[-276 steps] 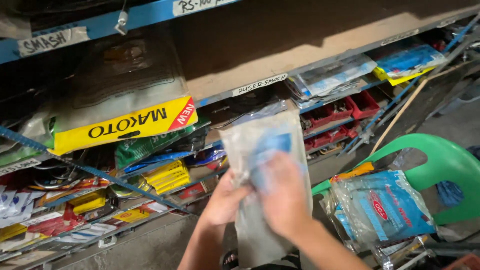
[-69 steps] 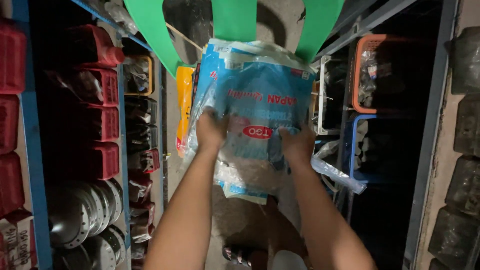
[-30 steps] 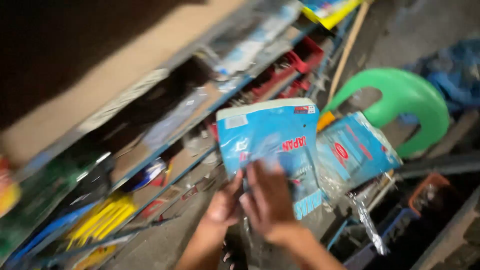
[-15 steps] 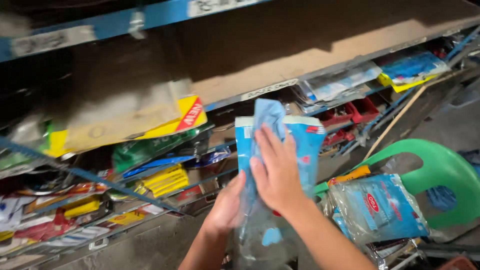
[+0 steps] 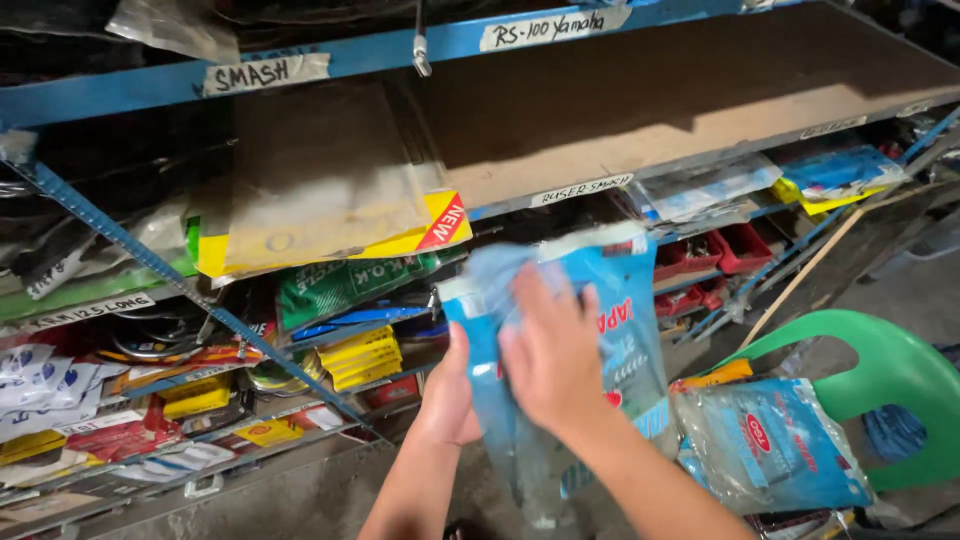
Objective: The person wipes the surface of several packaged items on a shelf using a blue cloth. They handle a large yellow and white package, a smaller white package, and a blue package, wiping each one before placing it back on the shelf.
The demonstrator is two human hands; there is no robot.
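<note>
A blue and clear plastic packet stands upright in front of the shelves. My left hand grips its lower left edge from behind. My right hand lies across its front, fingers closed on a pale blue cloth pressed against the packet's top left. The packet's lower part is clear plastic and hangs down between my forearms.
A blue metal shelf rack holds many packets, yellow boxes and a dusty yellow-edged packet. A bare brown shelf board runs at upper right. A green plastic chair at right carries more blue packets.
The camera swung from looking down at the chair back up to the shelves. I still hold the blue packet; my right hand has slid the cloth across its front, toward the upper left.
</note>
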